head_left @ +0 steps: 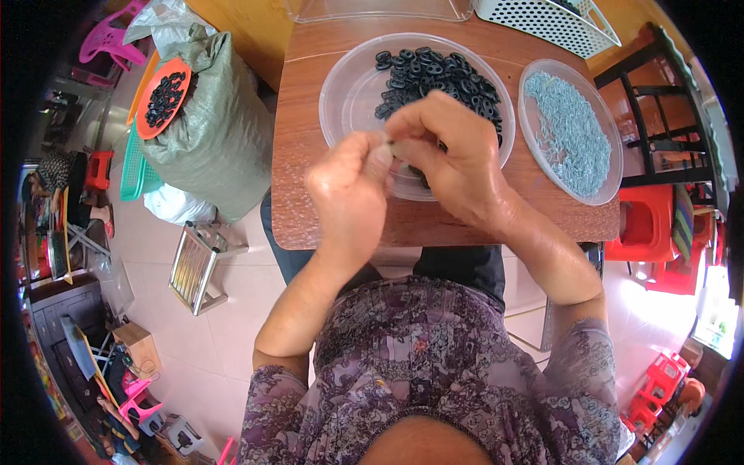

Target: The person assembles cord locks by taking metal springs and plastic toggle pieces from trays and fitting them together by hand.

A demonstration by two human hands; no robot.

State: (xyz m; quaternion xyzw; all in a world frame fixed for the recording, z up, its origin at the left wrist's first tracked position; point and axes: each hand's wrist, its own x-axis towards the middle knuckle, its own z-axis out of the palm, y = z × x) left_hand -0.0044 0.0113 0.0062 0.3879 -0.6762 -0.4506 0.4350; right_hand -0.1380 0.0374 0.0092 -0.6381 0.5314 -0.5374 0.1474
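We pinch small part [390,145] between left hand [349,190] and right hand [446,159], fingertips meeting. Bowl [349,93] of black rings [438,77] beyond hands; silver clips [570,132] right, on counter [298,155].

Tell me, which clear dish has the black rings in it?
The big round dish in the middle of the table, right under the hands, holds the black rings. The smaller dish on the right holds pale blue-grey bits instead.
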